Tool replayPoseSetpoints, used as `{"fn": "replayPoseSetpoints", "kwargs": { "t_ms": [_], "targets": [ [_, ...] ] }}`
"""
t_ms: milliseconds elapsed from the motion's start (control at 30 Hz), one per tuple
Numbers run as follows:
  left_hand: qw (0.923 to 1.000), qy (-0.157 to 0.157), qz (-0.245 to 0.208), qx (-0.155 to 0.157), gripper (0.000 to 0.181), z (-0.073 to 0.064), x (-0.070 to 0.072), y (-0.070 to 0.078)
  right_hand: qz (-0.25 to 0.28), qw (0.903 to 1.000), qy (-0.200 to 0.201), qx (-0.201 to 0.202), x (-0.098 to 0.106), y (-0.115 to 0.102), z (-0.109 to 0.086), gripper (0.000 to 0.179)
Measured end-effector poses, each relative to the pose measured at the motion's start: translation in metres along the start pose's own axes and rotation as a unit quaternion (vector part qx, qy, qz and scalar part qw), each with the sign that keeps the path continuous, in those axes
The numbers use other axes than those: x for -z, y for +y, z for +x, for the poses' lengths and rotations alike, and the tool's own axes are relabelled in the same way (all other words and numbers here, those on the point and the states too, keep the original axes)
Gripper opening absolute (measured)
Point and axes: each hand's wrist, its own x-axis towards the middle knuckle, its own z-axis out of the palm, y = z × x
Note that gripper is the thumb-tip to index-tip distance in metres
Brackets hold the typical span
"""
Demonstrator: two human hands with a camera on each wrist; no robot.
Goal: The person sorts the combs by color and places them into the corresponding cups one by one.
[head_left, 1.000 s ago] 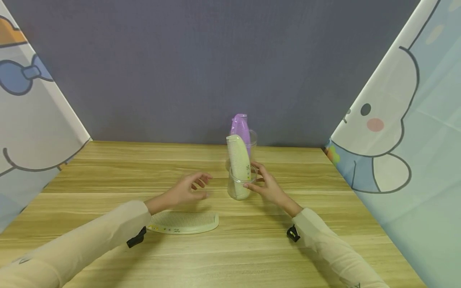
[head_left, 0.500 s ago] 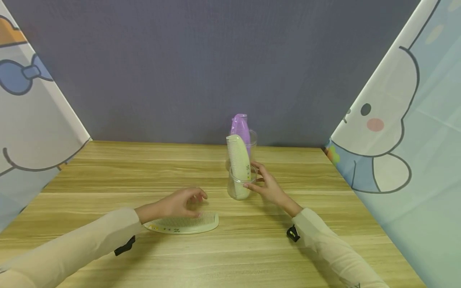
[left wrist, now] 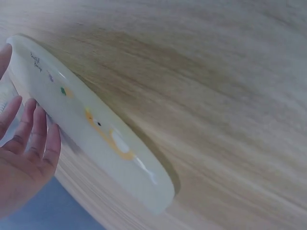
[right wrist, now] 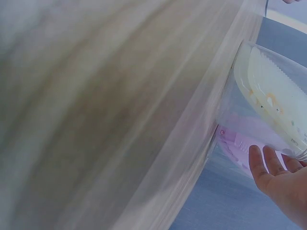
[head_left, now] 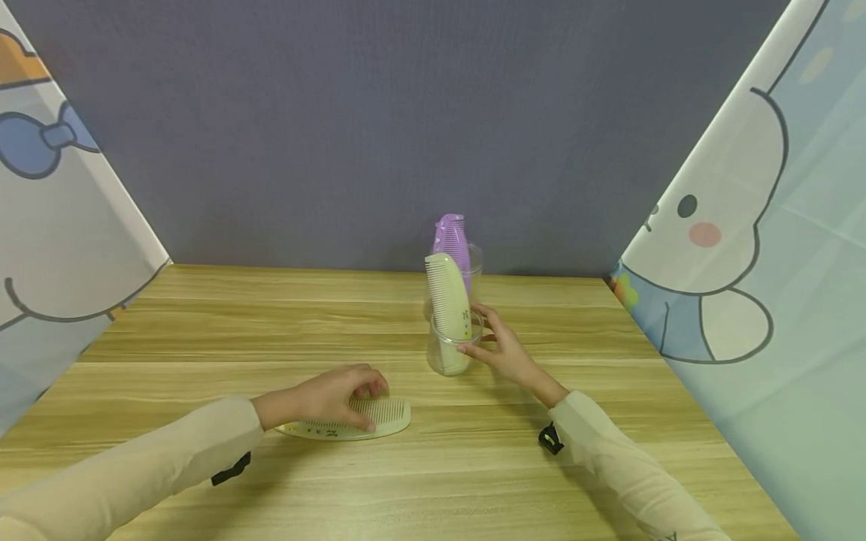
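A pale green comb (head_left: 395, 419) lies flat on the table, teeth toward the back, with small printed pictures (left wrist: 103, 127) along its spine in the left wrist view. Over it hovers my left hand (head_left: 331, 394), fingers loosely bent and thumb by the spine; I cannot tell whether it touches. My right hand (head_left: 507, 357) holds a clear cup (head_left: 436, 362) near the rim, thumb in front and fingers behind. In that cup a similar pale green comb (head_left: 448, 297) leans upright. The right wrist view shows the fingers (right wrist: 259, 165) against the cup wall.
Directly behind stands another clear cup (head_left: 476, 261) with a purple comb (head_left: 451, 239), partly hidden by the front one. A dark panel (head_left: 304, 135) rises at the back of the wooden table (head_left: 237, 323). Cartoon-printed sheets (head_left: 717, 300) flank both sides.
My left hand has come back toward me and down from beside the cup to the lying comb. The right hand and both cups have stayed put.
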Motion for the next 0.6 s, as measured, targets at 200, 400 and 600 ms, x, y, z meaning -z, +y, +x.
{"fn": "replayPoseSetpoints", "kwargs": {
  "t_ms": [200,400,600],
  "targets": [
    [0.9999,-0.012,0.003,0.007,0.053,-0.0003,0.0008,0.0033,0.004,1.0,-0.003,0.001,0.0003,0.0003,0.0002,0.071],
    [0.9998,-0.017,0.006,0.005,0.054,0.001,-0.0001,0.0023,0.004,1.0,-0.004,0.0,0.0004,0.0007,0.0006,0.071],
    [0.9994,-0.031,0.009,0.014,0.058,0.0036,-0.0003,0.0036,-0.001,1.0,-0.002,0.001,0.0007,0.0007,0.0005,0.071]
  ]
}}
